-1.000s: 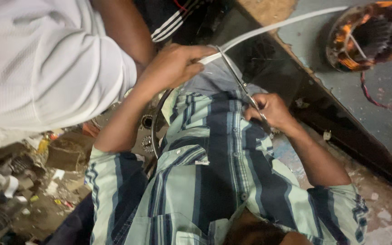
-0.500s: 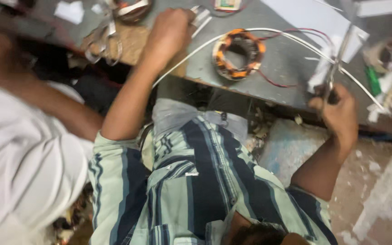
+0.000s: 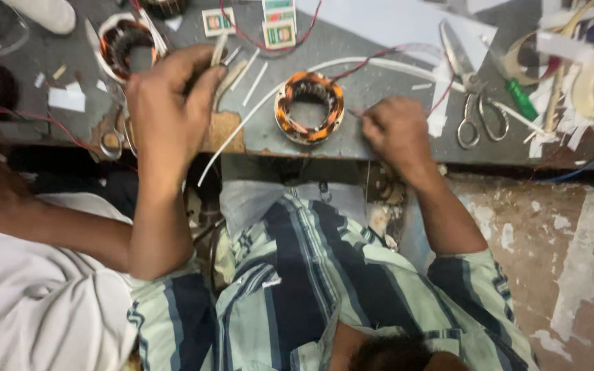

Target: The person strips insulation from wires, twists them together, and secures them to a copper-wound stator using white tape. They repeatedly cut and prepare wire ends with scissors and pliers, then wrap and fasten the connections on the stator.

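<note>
Working at grey bench (image 3: 379, 148), copper-wound stator (image 3: 309, 106) mid-frame.
Left hand (image 3: 170, 113) grasps white sleeve strips (image 3: 223, 58); right hand (image 3: 394, 130) clenched beside stator.

— What do you have in front of you?

— You sit at a grey workbench (image 3: 379, 41) whose top is scratched and dusty, with a worn, rusty front edge (image 3: 503, 163).

— And under it?

— Dark shadow beneath the bench, on your left side most of all.

— What about the floor?

— To your right you see a rough concrete floor (image 3: 551, 247), brownish, with pale patches where the surface has flaked. It looks dirty near the bench.

— How is the light?

— Even and soft on the benchtop, dimmer below.
</note>
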